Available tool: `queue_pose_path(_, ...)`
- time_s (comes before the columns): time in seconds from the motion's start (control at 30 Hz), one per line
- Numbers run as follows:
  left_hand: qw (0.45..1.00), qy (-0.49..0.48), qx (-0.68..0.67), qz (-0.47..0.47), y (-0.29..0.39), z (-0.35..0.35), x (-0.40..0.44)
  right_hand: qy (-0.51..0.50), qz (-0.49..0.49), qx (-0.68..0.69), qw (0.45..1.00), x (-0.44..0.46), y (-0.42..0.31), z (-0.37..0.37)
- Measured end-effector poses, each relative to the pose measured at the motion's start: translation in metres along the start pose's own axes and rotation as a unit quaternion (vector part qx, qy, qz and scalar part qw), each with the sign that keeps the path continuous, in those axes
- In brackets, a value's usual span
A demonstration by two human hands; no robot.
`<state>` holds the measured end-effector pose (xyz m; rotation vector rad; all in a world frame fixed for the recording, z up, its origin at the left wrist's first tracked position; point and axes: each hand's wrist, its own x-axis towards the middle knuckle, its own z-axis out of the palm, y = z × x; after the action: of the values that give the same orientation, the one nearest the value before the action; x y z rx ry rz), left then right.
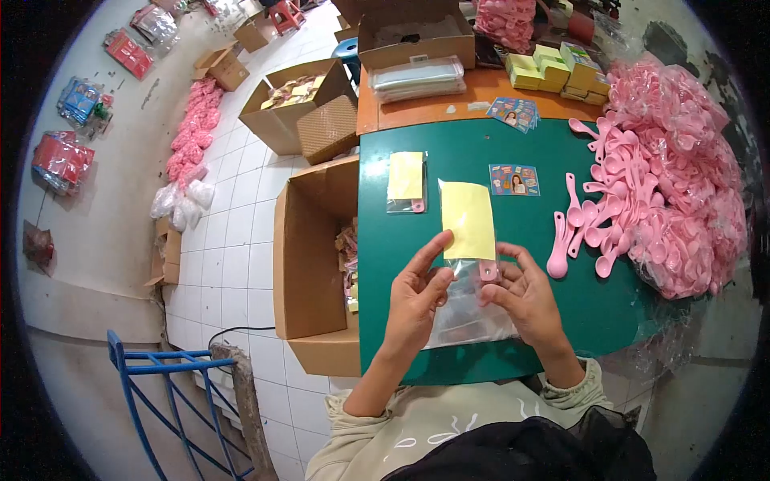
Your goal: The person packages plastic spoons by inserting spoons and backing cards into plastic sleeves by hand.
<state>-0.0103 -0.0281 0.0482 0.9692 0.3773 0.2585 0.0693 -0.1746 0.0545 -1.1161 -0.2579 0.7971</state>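
Near the centre of the frame, a clear plastic packet (468,240) is held upright between both hands, above the green tabletop (401,309). Its yellow card (468,212) rises above the fingers. The left hand (417,295) grips the left edge, index fingertip at the card's lower corner and thumb lower down. The right hand (525,298) pinches the lower right edge with thumb and bent index finger, just beside a pink handle end (488,271); its other fingers curl. Clear plastic bags (465,314) lie below. A finished-looking packet (407,180) sits upper left of the hands, loose pink spoons (613,188) at right.
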Motion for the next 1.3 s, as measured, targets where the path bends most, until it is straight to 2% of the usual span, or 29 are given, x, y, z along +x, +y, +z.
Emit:
queue_pose_path(0.07,1.000,0.012,-0.018,0.002,0.001,-0.001,0.001,-0.001,0.034,-0.018,0.999,0.000,-0.004,-0.004)
queue_pose_path(0.17,0.999,0.026,-0.025,0.017,0.004,-0.005,0.007,-0.072,0.076,-0.086,0.991,-0.003,-0.013,-0.026)
queue_pose_path(0.23,0.999,0.029,-0.011,0.034,0.011,-0.016,0.020,-0.136,0.085,-0.208,0.965,-0.013,-0.051,-0.051)
queue_pose_path(0.27,0.998,0.029,0.036,0.039,0.016,-0.022,0.030,-0.190,0.072,-0.305,0.930,-0.020,-0.083,-0.073)
queue_pose_path(0.3,0.995,0.031,0.083,0.044,0.022,-0.029,0.043,-0.213,0.003,-0.362,0.907,-0.029,-0.116,-0.093)
queue_pose_path(0.33,0.990,0.032,0.130,0.050,0.027,-0.039,0.055,-0.223,-0.123,-0.381,0.889,-0.039,-0.137,-0.134)
queue_pose_path(0.4,0.968,0.023,0.250,0.017,0.026,-0.068,0.085,-0.119,-0.263,-0.408,0.866,-0.063,-0.191,-0.221)
queue_pose_path(0.43,0.945,0.031,0.325,-0.008,0.019,-0.088,0.099,0.081,-0.310,-0.459,0.829,-0.059,-0.207,-0.223)
queue_pose_path(0.47,0.871,0.065,0.475,0.112,0.014,-0.097,0.101,0.279,-0.345,-0.490,0.751,-0.056,-0.220,-0.224)
queue_pose_path(0.5,0.759,0.097,0.601,0.230,0.007,-0.102,0.097,0.326,-0.343,-0.570,0.672,-0.055,-0.224,-0.233)
queue_pose_path(0.53,0.614,0.128,0.701,0.338,0.000,-0.102,0.094,0.369,-0.335,-0.641,0.584,-0.048,-0.218,-0.252)
queue_pose_path(0.63,0.583,0.123,0.729,0.338,0.007,-0.050,0.067,0.453,-0.278,-0.796,0.291,-0.013,-0.176,-0.310)
queue_pose_path(0.67,0.657,0.025,0.701,0.278,-0.002,-0.040,0.063,0.376,-0.205,-0.720,0.546,0.007,-0.147,-0.267)
queue_pose_path(0.7,0.717,-0.074,0.660,0.210,-0.011,-0.029,0.059,0.261,-0.258,-0.651,0.665,0.027,-0.120,-0.224)
queue_pose_path(0.73,0.723,-0.151,0.652,0.173,-0.019,-0.016,0.054,0.176,-0.220,-0.597,0.751,0.051,-0.100,-0.205)
queue_pose_path(0.77,0.715,-0.179,0.661,0.143,-0.027,-0.005,0.049,0.165,-0.209,-0.659,0.704,0.073,-0.082,-0.192)
queue_pose_path(0.87,0.701,-0.169,0.674,0.160,-0.047,0.004,0.053,0.184,-0.130,-0.790,0.570,0.107,-0.038,-0.199)
queue_pose_path(0.9,0.739,-0.197,0.618,0.185,-0.051,-0.003,0.058,0.198,-0.095,-0.823,0.524,0.112,-0.034,-0.198)
queue_pose_path(1.0,0.765,-0.217,0.581,0.173,-0.060,-0.015,0.065,0.179,-0.168,-0.765,0.595,0.111,-0.035,-0.201)
queue_pose_path(1.03,0.762,-0.212,0.583,0.185,-0.061,-0.017,0.064,0.163,-0.166,-0.728,0.645,0.112,-0.036,-0.209)
queue_pose_path(1.13,0.741,-0.189,0.602,0.228,-0.061,-0.013,0.064,0.160,-0.194,-0.623,0.741,0.104,-0.041,-0.200)
queue_pose_path(1.2,0.718,-0.146,0.630,0.257,-0.053,0.000,0.057,0.176,-0.200,-0.578,0.771,0.092,-0.053,-0.172)
queue_pose_path(1.3,0.795,-0.172,0.565,0.137,-0.052,0.001,0.057,0.148,-0.190,-0.496,0.835,0.076,-0.069,-0.130)
